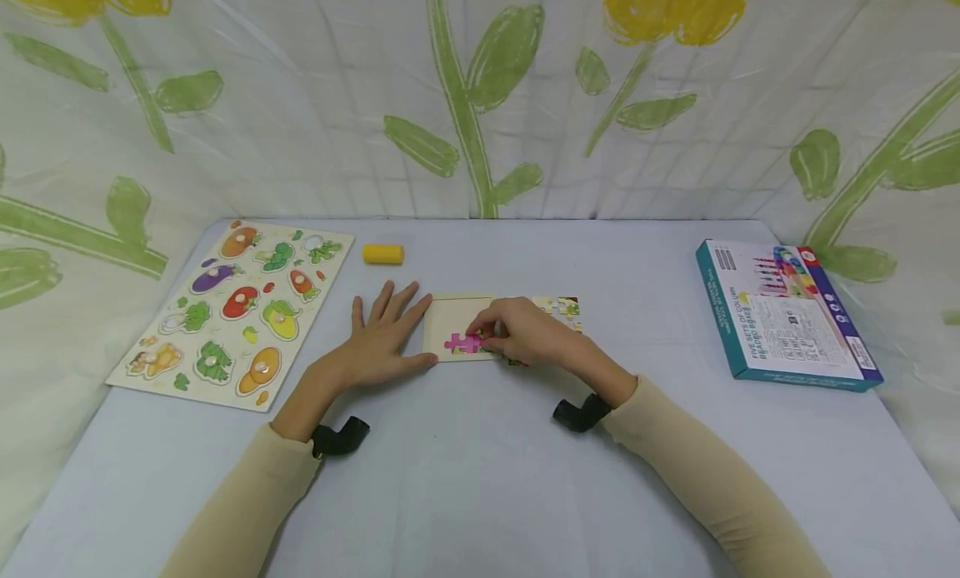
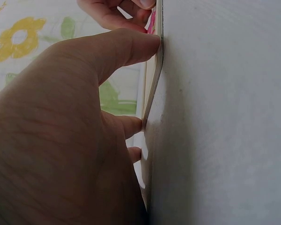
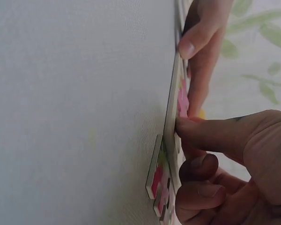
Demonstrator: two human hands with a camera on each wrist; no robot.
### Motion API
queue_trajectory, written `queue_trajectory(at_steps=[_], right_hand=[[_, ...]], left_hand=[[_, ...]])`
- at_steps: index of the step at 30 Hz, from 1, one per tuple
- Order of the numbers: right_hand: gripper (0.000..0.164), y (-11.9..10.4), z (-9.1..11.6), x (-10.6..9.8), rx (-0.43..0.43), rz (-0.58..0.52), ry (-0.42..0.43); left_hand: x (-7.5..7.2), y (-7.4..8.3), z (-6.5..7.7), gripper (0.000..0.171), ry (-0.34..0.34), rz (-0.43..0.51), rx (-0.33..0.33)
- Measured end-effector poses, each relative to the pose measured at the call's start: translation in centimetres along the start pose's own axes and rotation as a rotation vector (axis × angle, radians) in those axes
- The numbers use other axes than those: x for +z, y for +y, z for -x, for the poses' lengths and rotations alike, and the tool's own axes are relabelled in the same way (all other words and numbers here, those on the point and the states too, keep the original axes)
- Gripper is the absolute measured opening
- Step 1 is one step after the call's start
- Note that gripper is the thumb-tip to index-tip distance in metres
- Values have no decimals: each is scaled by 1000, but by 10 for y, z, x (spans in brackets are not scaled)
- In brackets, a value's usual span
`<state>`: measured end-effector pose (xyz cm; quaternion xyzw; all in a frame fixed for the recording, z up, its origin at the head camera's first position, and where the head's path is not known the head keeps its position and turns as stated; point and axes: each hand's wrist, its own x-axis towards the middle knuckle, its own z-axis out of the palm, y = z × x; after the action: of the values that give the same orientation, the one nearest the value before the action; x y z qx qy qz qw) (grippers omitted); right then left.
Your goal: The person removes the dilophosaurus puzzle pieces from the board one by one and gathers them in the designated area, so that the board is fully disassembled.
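Observation:
A shallow wooden puzzle tray [image 1: 453, 316] lies on the table, with pink jigsaw pieces [image 1: 460, 343] along its near side. My left hand [image 1: 375, 345] is spread flat at the tray's left end, thumb and fingertips touching its edge. Over the middle of the tray my right hand [image 1: 528, 332] pinches a small jigsaw piece between thumb and index finger, beside the pink ones; the fingers hide most of that piece. In the right wrist view the right thumb [image 3: 196, 131] meets the tray's near edge, and the other fingers are curled.
Loose puzzle pieces [image 1: 567, 310] lie at the tray's right, partly behind the right hand. A yellow cylinder [image 1: 383, 254] lies beyond the left hand. At left is a vegetable peg board [image 1: 251, 299]; at right, a teal-edged box [image 1: 787, 316].

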<state>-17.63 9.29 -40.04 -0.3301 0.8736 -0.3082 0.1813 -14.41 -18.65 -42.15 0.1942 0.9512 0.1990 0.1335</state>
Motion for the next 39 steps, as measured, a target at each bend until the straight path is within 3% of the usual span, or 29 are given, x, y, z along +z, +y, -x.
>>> queue_trajectory(at_steps=[10, 17, 39], right_hand=[[16, -5, -1, 5, -36, 50, 84], [6, -9, -2, 7, -29, 9, 126], [4, -6, 4, 6, -44, -46, 166]], left_hand=[[1, -1, -1, 96, 1, -1, -1], [0, 0, 0, 95, 3, 2, 2], [0, -2, 0, 95, 0, -6, 8]])
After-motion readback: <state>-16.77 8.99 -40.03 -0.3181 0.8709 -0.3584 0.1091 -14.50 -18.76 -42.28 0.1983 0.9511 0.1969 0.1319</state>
